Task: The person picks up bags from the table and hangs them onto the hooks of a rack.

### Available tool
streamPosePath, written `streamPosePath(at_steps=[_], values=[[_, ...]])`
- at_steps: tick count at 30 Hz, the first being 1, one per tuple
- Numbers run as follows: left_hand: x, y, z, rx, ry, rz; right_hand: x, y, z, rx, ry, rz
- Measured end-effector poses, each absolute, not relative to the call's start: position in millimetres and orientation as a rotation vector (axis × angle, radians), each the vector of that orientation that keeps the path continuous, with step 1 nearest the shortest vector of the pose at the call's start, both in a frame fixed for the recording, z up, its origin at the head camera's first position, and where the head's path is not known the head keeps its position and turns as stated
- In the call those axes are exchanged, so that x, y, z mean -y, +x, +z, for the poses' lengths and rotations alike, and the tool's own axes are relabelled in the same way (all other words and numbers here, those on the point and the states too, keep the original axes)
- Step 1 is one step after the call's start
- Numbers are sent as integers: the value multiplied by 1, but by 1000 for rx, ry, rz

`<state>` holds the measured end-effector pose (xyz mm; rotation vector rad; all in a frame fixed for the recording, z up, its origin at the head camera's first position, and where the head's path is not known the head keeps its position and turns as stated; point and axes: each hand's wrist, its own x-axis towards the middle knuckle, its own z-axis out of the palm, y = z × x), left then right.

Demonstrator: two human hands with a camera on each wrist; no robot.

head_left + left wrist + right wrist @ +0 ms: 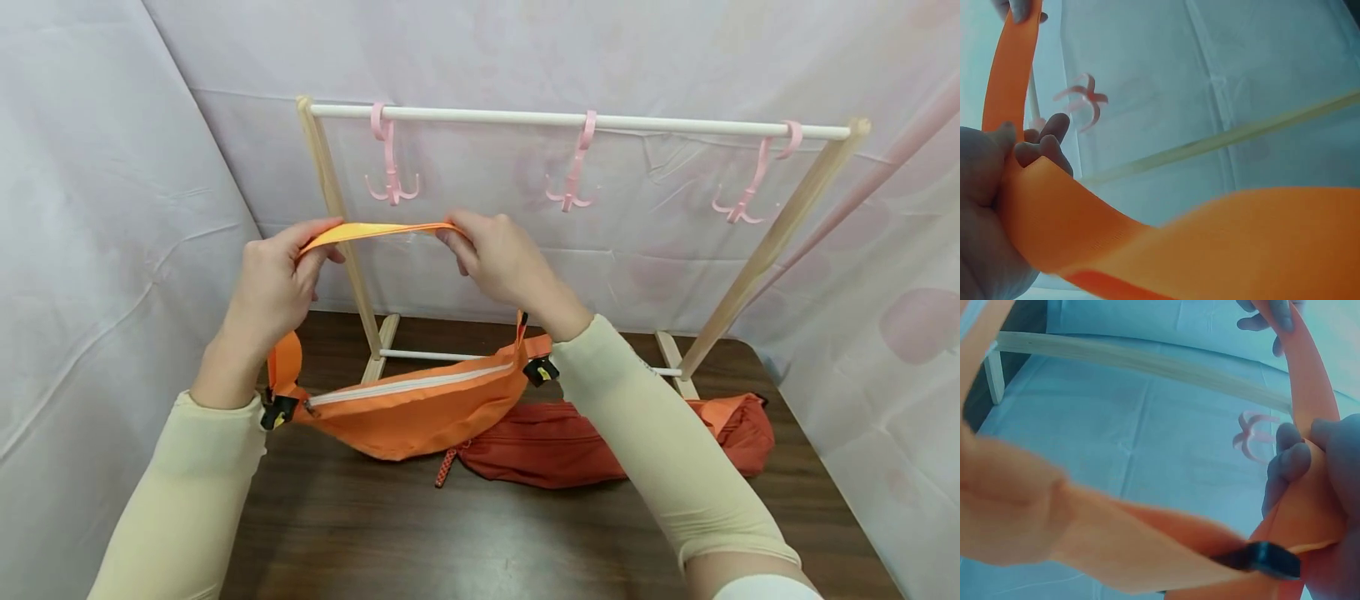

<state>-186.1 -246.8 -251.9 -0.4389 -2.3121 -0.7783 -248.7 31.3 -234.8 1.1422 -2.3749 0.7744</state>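
Both hands hold up an orange waist bag (420, 408) by its strap (382, 230). My left hand (279, 271) pinches the strap at the left, and my right hand (498, 254) pinches it at the right. Between them the strap runs nearly level, in front of the rack. Below hangs the bag body with a pale zip along its top and black buckles at both ends. In the left wrist view the strap (1047, 219) passes between thumb and fingers. A black buckle (1266, 559) shows near the strap in the right wrist view.
A wooden rack with a white rail (487, 118) stands behind, carrying three pink hooks: left (391, 167), middle (576, 167) and right (750, 183). A dark red waist bag (551, 450) lies on the brown table (420, 533), partly behind my right forearm. Pale curtains surround the table.
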Motion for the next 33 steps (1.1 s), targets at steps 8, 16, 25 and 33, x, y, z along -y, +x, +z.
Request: streamPosePath(at_steps=[8,16,25,33], values=[[253,-196,-241,2305,-392,-889,-33,-262,-221,2388,940,861],[253,-196,-230,2222,-464,-815,-31,-267,-211,2426,839,838],[247,-210,-225,2164,-197,-692,-24,-269,-202,2443,781,847],[232,-220,-217,2118,-38,-591,-15,-273,-199,2443,694,798]])
